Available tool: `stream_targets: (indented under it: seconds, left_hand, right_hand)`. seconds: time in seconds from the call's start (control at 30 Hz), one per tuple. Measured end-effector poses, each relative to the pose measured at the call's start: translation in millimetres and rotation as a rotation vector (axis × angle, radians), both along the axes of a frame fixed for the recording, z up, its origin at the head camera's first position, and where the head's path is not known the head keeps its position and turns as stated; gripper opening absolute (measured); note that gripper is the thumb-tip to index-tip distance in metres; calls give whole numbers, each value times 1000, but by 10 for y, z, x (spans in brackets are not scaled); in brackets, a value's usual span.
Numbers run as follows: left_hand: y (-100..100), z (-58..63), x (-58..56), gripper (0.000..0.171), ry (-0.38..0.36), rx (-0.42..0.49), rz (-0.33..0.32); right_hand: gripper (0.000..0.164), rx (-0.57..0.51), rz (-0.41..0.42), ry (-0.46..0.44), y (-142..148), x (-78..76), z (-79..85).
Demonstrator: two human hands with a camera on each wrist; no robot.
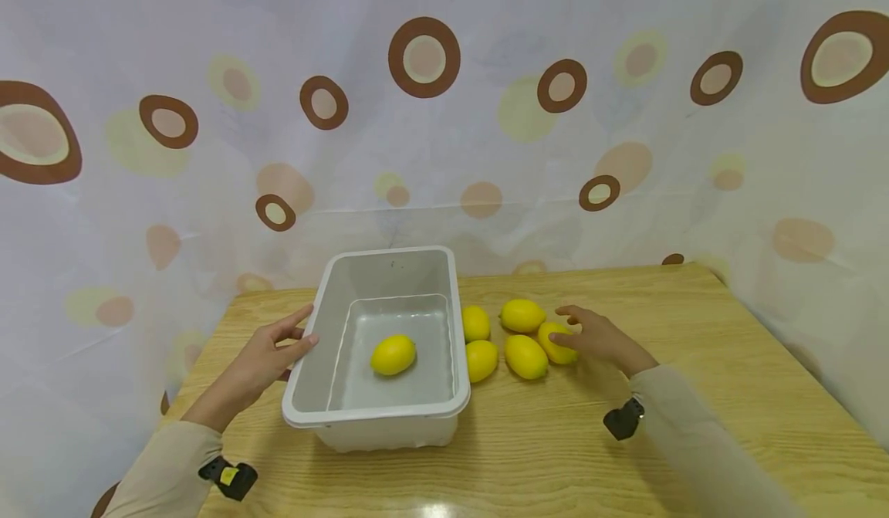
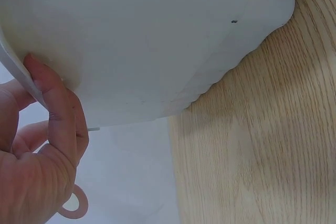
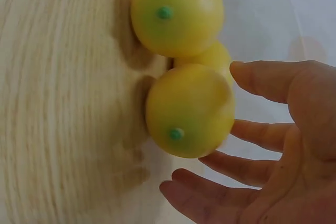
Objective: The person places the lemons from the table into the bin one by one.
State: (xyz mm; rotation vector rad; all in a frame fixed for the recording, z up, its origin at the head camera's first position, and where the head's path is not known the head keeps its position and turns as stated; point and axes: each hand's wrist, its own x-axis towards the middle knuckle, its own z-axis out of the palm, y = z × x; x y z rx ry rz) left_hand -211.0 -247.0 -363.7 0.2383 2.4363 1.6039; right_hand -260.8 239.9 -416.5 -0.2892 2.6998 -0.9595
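A white plastic bin (image 1: 378,418) stands on the table with one lemon (image 1: 393,355) lying on its floor. My left hand (image 1: 267,356) holds the bin's left rim; in the left wrist view, fingers (image 2: 60,103) curl beneath the rim's lip. To the right of the bin several lemons (image 1: 525,357) lie in a loose group. Around the rightmost lemon (image 3: 190,111) my right hand (image 1: 599,339) is spread, thumb on one side and fingers on the other, fingertips right at its skin. Green stem tips show on the two nearest lemons in the right wrist view.
The wooden table (image 1: 542,456) ends at the back against a hanging patterned sheet (image 1: 444,147). Two lemons (image 1: 479,361) sit close beside the bin's right wall, partly hidden by its rim.
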Motion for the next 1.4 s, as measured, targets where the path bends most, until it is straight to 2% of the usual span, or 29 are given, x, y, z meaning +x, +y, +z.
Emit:
stream_targets:
  seconds: [0.37,0.77,1.23,1.4]
  left_hand:
    - [7,4,-8,65,-5,17,-7]
    - [-79,-27,-28,62,-53,94,-84]
    - [-62,34,1,63,-70,95,-84]
    - [-65,54,6,64,-76,80,-86]
  right_hand:
    - [69,0,-44,-34,-97,-19,-81]
    - [69,-23,-65,-53,-131,10,-75]
    - [68,-66,-80,-42,-18,61,-67]
    - [68,-89,-98,-59,32,91,-1]
